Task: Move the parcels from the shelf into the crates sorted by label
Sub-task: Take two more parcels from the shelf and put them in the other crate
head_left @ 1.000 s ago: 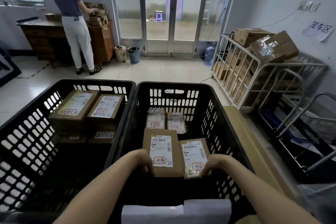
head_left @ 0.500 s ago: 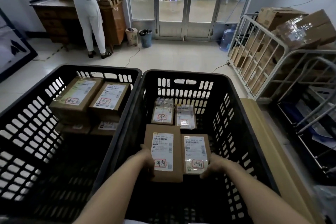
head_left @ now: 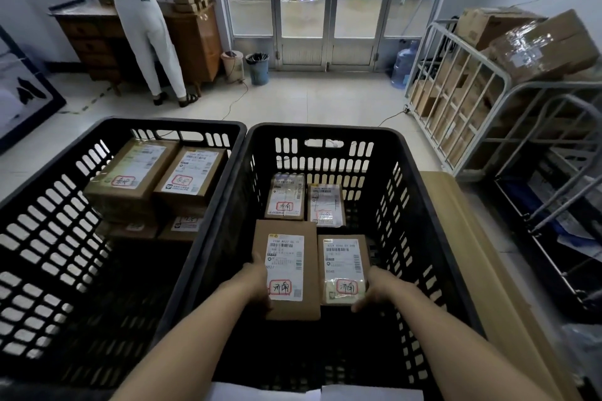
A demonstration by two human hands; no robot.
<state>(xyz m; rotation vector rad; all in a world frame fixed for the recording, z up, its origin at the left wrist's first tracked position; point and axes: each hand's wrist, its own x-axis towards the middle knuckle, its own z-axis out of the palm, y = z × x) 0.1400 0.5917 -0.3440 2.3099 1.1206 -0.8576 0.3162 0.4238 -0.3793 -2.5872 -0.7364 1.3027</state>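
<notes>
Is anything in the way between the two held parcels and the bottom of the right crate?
Nothing visible does. The left parcel and right parcel are already inside the right crate; the two other parcels lie farther back. The floor beneath the held ones is hidden.

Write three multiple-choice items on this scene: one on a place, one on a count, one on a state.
1. Where is the larger parcel that the left hand holds?
A. left crate
B. right crate
C. floor

2. How many labelled parcels show in the right crate?
A. two
B. six
C. four

3. What is the right hand doing?
A. gripping the smaller parcel
B. hanging idle
C. resting on a rim

Answers:
1. B: the larger parcel sits within the right crate's walls.
2. C: the back pair plus the two held parcels make four.
3. A: its fingers curl round the smaller parcel's near corner.
</notes>
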